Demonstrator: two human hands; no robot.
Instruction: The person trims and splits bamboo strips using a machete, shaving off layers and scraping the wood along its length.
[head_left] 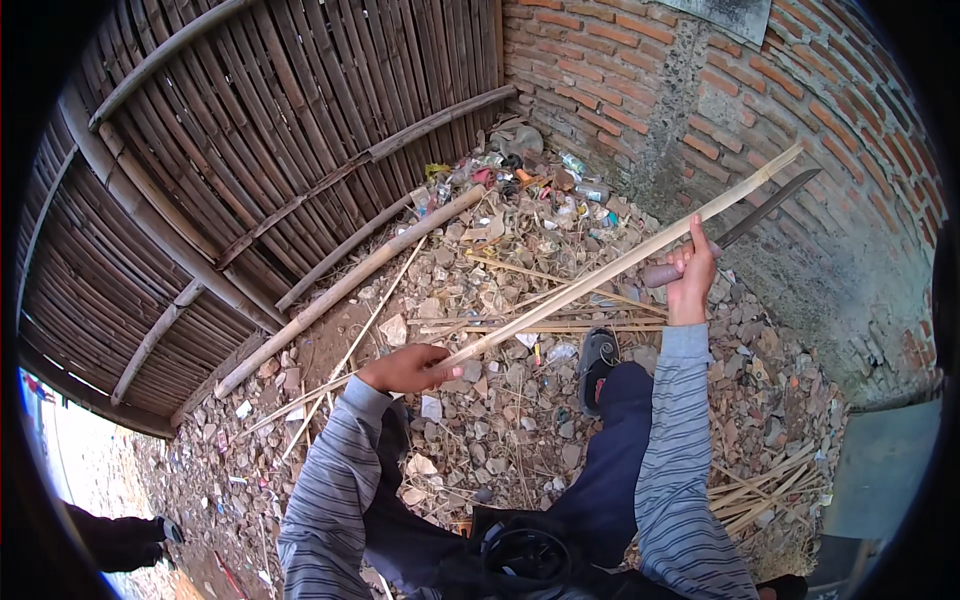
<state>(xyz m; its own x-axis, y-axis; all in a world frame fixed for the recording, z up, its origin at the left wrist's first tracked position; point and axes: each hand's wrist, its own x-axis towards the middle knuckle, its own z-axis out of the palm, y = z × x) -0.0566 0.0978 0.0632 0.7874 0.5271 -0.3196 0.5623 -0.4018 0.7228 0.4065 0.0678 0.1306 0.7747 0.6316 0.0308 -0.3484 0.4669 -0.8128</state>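
The long pale split bamboo strip (610,268) runs on a slant across the middle of the view, its long axis from about eight o'clock low on the left up to two o'clock near the red brick wall (640,70). The left hand (408,368) is wrapped around the strip's lower stretch. The right hand (692,280), at two o'clock from the left, is clenched on the reddish wooden handle of a long dark-bladed knife (745,225); its blade lies just beside the strip's upper part and nearly parallel to it, pointing toward two o'clock. The right hand is nearer that upper end. Below lies rubble-strewn ground (500,420) and a dark sandal (597,362); a woven bamboo fence (250,130) stands at ten o'clock.
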